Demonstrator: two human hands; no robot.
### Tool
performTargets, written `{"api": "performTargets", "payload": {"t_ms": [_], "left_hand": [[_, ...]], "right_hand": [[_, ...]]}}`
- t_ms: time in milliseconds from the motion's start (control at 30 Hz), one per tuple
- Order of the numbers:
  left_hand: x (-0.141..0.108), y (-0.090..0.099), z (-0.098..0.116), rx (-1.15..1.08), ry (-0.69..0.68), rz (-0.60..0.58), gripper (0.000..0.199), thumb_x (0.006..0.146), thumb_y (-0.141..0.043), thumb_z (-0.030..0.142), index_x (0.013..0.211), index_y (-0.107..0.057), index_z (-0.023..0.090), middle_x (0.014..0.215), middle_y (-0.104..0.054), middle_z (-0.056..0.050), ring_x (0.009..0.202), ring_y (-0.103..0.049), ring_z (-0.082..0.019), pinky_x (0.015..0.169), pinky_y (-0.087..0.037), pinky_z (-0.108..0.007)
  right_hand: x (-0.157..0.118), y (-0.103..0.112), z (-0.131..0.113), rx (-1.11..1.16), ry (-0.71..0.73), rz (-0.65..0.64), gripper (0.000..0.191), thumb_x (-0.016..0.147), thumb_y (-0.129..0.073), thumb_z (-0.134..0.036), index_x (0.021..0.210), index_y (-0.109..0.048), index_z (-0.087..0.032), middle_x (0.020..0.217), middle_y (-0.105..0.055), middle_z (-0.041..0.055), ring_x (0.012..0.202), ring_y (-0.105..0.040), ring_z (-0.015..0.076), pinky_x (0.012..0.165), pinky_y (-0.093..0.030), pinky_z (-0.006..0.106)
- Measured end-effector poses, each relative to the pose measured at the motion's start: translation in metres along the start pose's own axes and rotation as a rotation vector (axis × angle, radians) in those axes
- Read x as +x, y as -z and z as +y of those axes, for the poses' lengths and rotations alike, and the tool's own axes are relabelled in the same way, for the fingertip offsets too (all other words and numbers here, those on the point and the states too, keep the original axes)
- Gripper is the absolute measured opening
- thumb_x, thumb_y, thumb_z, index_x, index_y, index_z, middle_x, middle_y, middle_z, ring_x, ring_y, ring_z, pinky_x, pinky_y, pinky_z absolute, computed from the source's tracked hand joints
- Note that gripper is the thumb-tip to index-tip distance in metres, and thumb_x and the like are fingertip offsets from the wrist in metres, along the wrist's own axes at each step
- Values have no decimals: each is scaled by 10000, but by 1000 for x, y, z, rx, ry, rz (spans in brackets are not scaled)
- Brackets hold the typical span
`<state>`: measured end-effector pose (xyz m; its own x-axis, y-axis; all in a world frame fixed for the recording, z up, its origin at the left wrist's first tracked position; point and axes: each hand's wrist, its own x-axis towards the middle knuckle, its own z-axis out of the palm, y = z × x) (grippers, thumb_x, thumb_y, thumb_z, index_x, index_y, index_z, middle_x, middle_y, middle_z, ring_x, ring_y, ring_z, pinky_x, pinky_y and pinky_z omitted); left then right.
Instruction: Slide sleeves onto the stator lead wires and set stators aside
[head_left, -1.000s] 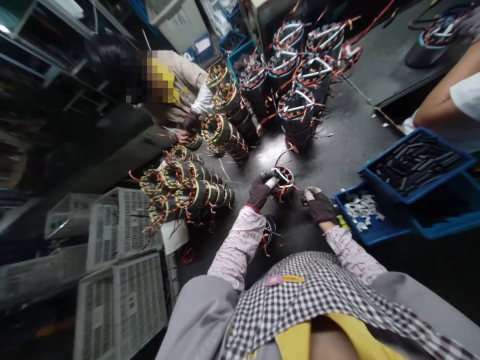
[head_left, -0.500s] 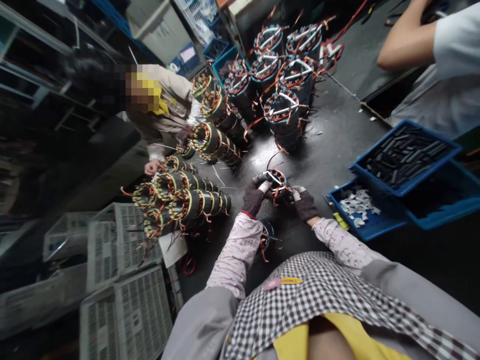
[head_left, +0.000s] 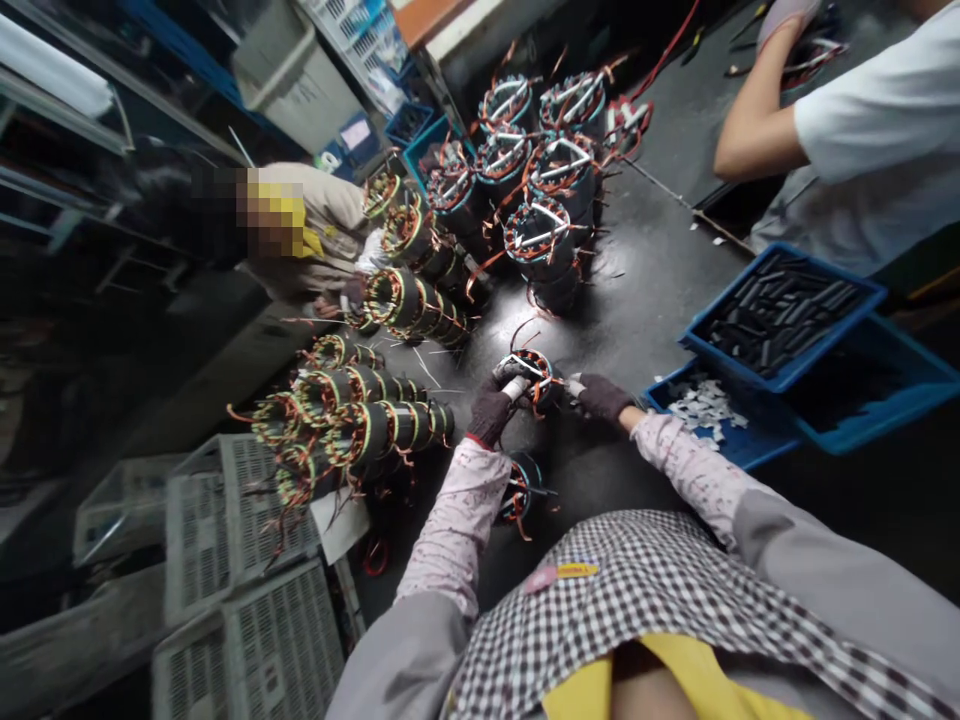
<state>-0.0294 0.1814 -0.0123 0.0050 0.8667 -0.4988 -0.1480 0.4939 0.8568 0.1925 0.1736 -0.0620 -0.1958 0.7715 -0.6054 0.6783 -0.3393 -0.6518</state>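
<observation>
A stator, a dark motor core with orange windings and white tubing across its top, stands on the dark table between my hands. My left hand, in a dark glove with pale fingertips, is closed on its left rim. My right hand, gloved the same way, is at its right side; the fingertips are pinched together on an orange wire lead coming off the windings. A second stator with loose leads is nearer to me, beside my left forearm.
Stacked stators with white tubing stand ahead; stacks with yellow-green rims are at left. A blue bin of black tubes and a blue tray of white pieces are at right. One co-worker is at left, another at right.
The view has shifted slightly. My right hand has drawn a little away from the stator's right side. The left co-worker's hand has moved in toward the stacks; the right co-worker's gloved hand now shows.
</observation>
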Motion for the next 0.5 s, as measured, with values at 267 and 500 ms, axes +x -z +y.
{"api": "performTargets", "payload": {"t_ms": [267,500], "left_hand": [[1,3,3,104,-38,-5,477,609,-971,439,935,-772,154,834,-774,-48,604,-656,-129,554,-516,-240],[6,13,6,204,-48,-9,579,589,-982,537,992,-823,153,884,-804,-64,692,-700,-168,604,-569,-253]], "right_hand": [[25,36,-29,-295,178,-236,333,1097,-549,-255,1204,-825,-104,1237,-827,204,1063,-784,246,912,-563,277],[15,14,-57,-365,163,-43,237,943,-766,-358,966,-843,-135,1114,-842,207,1060,-777,352,889,-550,380]]}}
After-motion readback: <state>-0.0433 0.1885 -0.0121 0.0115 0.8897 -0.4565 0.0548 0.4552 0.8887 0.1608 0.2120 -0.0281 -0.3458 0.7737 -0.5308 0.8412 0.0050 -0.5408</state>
